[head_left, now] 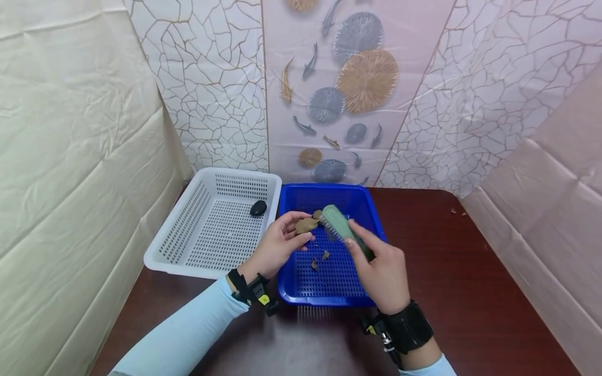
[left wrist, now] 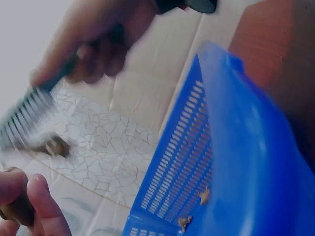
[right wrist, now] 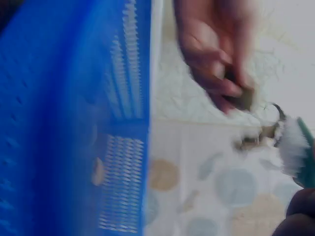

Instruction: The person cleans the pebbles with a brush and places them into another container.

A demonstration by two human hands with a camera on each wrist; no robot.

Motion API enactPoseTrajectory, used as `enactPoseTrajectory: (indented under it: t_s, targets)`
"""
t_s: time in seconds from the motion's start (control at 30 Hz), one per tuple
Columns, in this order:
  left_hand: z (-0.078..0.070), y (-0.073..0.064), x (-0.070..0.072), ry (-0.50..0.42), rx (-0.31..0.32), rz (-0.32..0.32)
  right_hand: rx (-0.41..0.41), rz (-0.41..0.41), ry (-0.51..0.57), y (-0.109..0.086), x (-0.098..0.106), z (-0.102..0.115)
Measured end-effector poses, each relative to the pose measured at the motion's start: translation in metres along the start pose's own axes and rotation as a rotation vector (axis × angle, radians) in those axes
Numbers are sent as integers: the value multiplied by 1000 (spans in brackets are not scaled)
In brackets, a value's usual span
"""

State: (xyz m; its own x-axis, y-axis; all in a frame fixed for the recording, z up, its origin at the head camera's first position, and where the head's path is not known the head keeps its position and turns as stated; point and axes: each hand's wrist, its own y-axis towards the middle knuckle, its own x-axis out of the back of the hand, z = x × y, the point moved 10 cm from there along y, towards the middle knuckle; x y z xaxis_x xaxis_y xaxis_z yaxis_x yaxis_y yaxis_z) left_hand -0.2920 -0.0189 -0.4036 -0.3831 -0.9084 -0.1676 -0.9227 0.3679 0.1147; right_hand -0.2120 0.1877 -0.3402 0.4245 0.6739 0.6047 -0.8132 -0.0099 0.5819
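My left hand (head_left: 277,243) pinches a brown, mud-coloured lump (head_left: 307,225) between thumb and fingers, above the blue basket (head_left: 324,301). My right hand (head_left: 383,266) grips a green brush (head_left: 335,216), its pale bristles turned toward the lump. In the left wrist view a brown clump (left wrist: 58,146) shows beside the bristles (left wrist: 29,115), apart from the lump (left wrist: 22,209) in my left fingers. The right wrist view shows the same clump (right wrist: 251,141), blurred, between lump and brush. Whether lump and bristles touch, I cannot tell.
Brown crumbs (head_left: 325,255) lie on the blue basket's floor. Left of it stands a white basket (head_left: 155,256) holding a smooth black stone (head_left: 258,208). Small bits (head_left: 453,211) lie on the dark red table (head_left: 447,271) at right. Fabric walls (head_left: 216,78) enclose the back and sides.
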Motion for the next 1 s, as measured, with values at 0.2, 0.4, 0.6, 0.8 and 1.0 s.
enactPoseTrajectory:
  t_s: [0.2,0.4,0.6,0.8,1.0]
  targets:
    - [-3,0,0,-13,-24,6,-97,108,-138,-5,-14,-17]
    - [-2,1,0,11,-1,-4,-31,31,-4,-2,-10,-4]
    - [-7,1,-1,-30,-26,-2,-90,51,-95,-5,-15,-16]
    - [-7,1,1,-11,-23,-6,13,-22,34,-3,-9,0]
    - [-7,-1,-1,-9,-15,9,-60,28,-62,-4,-15,-10]
